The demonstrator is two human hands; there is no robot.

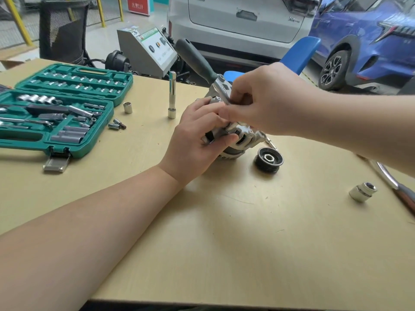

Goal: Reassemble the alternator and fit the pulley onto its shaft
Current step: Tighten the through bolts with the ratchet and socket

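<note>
A silver alternator (243, 140) lies on the wooden table (224, 232), mostly hidden under both hands. My left hand (197, 140) grips its housing from the near left side. Above it, my right hand (267, 102) pinches the head of a ratchet wrench (199, 61), whose dark green handle points up and away to the left. The black grooved pulley (269, 160), with a nut lying in its centre, rests on the table just right of the alternator, apart from it.
An open green socket case (56, 113) sits at the left. Loose sockets (127, 107) and a tall upright extension socket (172, 95) stand near it. A large socket (363, 191) and another tool handle (402, 194) lie at the right edge. Parked cars stand behind the table.
</note>
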